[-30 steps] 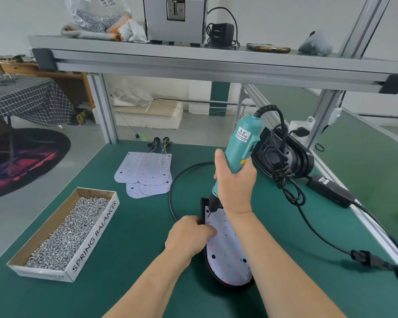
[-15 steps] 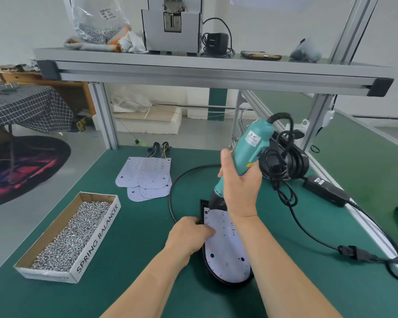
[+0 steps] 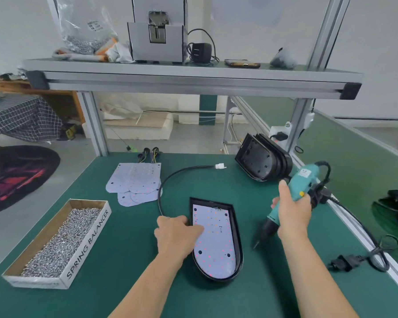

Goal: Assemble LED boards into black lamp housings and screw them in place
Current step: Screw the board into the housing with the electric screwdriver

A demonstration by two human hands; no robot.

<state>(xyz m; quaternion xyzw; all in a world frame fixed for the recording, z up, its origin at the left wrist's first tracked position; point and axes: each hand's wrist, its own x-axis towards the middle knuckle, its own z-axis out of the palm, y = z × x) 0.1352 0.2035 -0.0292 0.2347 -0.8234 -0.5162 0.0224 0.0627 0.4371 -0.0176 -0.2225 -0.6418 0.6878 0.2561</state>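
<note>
The left hand (image 3: 178,232) presses the LED board (image 3: 216,246); right hand (image 3: 292,211) grips the tilted screwdriver (image 3: 302,180) beside the housing (image 3: 240,246).

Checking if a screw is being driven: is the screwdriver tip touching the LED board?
Apart. Head view: the screwdriver hangs right of the housing, green mat between its tip and the LED board.

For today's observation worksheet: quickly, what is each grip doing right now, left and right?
Left grip: open, fingers pressing on the LED board.
Right grip: closed round the teal screwdriver.
</note>
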